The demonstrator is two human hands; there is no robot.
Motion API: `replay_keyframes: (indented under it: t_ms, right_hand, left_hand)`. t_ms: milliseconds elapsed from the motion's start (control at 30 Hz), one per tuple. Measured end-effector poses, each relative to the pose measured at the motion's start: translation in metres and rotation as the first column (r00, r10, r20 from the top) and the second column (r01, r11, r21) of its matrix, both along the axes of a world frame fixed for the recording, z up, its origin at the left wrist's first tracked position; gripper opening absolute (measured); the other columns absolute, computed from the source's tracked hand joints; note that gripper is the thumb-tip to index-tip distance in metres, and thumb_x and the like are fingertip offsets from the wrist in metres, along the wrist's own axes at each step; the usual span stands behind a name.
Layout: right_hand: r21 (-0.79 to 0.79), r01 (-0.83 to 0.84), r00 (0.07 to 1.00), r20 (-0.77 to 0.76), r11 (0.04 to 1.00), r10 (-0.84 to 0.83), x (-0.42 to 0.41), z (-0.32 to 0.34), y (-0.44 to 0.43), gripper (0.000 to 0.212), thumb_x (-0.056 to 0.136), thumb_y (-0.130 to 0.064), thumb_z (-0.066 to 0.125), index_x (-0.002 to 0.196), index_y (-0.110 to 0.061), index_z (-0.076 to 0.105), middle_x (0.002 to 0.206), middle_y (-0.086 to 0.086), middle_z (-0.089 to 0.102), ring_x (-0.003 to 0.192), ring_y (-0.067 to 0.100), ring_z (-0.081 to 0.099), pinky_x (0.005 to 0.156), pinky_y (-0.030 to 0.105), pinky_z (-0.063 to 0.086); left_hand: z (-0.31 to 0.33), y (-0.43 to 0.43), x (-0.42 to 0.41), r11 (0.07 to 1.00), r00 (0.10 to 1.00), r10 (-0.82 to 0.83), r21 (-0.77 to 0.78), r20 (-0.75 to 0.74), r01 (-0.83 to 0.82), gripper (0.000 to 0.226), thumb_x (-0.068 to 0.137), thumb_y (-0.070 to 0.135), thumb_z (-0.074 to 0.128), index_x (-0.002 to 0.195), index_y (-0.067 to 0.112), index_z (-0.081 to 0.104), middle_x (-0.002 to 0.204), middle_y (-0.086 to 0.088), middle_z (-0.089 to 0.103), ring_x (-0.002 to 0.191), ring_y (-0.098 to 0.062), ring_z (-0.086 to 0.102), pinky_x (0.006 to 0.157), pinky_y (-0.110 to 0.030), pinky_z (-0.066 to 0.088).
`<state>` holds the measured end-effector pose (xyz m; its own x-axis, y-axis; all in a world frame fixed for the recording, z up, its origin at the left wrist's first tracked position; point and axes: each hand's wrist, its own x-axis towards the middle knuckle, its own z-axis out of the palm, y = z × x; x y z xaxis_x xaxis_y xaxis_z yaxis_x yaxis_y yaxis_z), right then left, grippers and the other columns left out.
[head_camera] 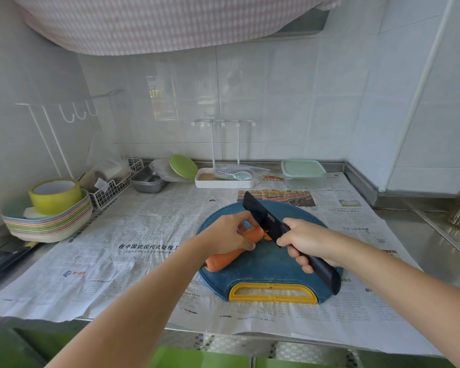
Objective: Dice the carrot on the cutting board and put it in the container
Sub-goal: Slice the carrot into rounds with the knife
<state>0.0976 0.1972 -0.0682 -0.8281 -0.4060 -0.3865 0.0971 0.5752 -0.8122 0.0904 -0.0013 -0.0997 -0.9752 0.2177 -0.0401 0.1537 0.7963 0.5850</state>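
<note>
An orange carrot, smooth and tapering, with a dark stub at its thick near end, is laid slantwise on the round blue cutting board. Its far part is held down by the curled fingers of the left hand. A black knife is gripped by the right hand, with the blade set at the carrot's thin end. The lidded container is seen well apart, behind the board.

You count two hands, the left hand and the right hand, one knife, one carrot and one cutting board. Along the worktop's back edge: one lidded container, one metal tray, one wire basket. At its left edge you find one tape roll and one stack of plates.
</note>
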Motion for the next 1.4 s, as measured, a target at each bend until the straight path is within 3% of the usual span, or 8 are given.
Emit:
replay_keyframes:
  t_ms: [633,767,900,1133,1267,1400]
  right_hand:
    - [0.025,0.007,1.000,-0.011,1.000,-0.006,-0.002,-0.002,-0.001,0.055,0.100,-0.007,0.042,0.149,-0.022,0.021,0.062,0.007,0.041,0.041,0.013,0.037,0.039,0.023,0.035]
    - [0.053,-0.009,1.000,0.000,0.999,0.009,-0.001,-0.005,-0.002,0.045,0.099,-0.007,0.042,0.141,-0.016,0.028,0.064,0.007,0.040,0.043,0.013,0.036,0.040,0.024,0.036]
    - [0.023,-0.001,0.999,0.051,1.000,-0.001,-0.006,-0.004,0.000,0.052,0.099,-0.008,0.042,0.146,-0.022,0.024,0.063,0.006,0.040,0.038,0.011,0.036,0.038,0.022,0.035]
    - [0.032,-0.008,0.995,0.102,0.999,0.005,-0.007,-0.009,-0.001,0.036,0.098,-0.007,0.043,0.131,-0.019,0.031,0.061,0.005,0.040,0.039,0.010,0.036,0.039,0.022,0.035]
    - [-0.019,0.045,0.994,0.097,0.999,-0.043,0.000,-0.029,-0.004,0.070,0.098,-0.007,0.043,0.155,-0.028,0.009,0.058,0.004,0.040,0.041,0.011,0.037,0.040,0.023,0.036]
    - [-0.050,0.068,0.995,0.079,0.996,-0.064,-0.001,-0.034,-0.003,0.073,0.098,-0.006,0.044,0.156,-0.031,0.007,0.055,0.003,0.041,0.041,0.012,0.038,0.040,0.024,0.036]
  left_hand:
    - [0.000,-0.001,-0.003,1.000,1.000,-0.007,0.000,0.019,0.007,0.042,0.080,0.026,0.070,0.116,0.033,0.051,0.114,0.001,0.053,0.101,-0.016,0.050,0.085,-0.030,0.038]
    - [0.000,0.000,-0.004,1.000,1.000,-0.011,-0.008,0.017,0.011,0.041,0.080,0.026,0.070,0.116,0.033,0.050,0.115,0.001,0.053,0.101,-0.017,0.051,0.085,-0.030,0.038]
    - [0.001,0.000,-0.003,1.000,1.000,-0.022,-0.005,0.004,0.022,0.040,0.080,0.024,0.071,0.114,0.031,0.052,0.112,0.002,0.054,0.100,-0.016,0.051,0.083,-0.027,0.037]
    - [-0.002,-0.001,-0.006,1.000,1.000,-0.028,-0.004,-0.002,0.028,0.038,0.078,0.025,0.072,0.110,0.033,0.051,0.111,0.002,0.054,0.097,-0.016,0.053,0.081,-0.027,0.038]
    - [-0.003,-0.002,-0.007,0.999,1.000,-0.023,0.023,-0.002,0.023,0.038,0.076,0.025,0.073,0.105,0.036,0.052,0.106,0.004,0.055,0.094,-0.015,0.052,0.080,-0.027,0.039]
    - [-0.002,-0.002,-0.007,0.999,1.000,-0.015,0.048,0.007,0.015,0.039,0.077,0.025,0.073,0.109,0.032,0.054,0.106,0.003,0.055,0.092,-0.014,0.051,0.079,-0.027,0.038]
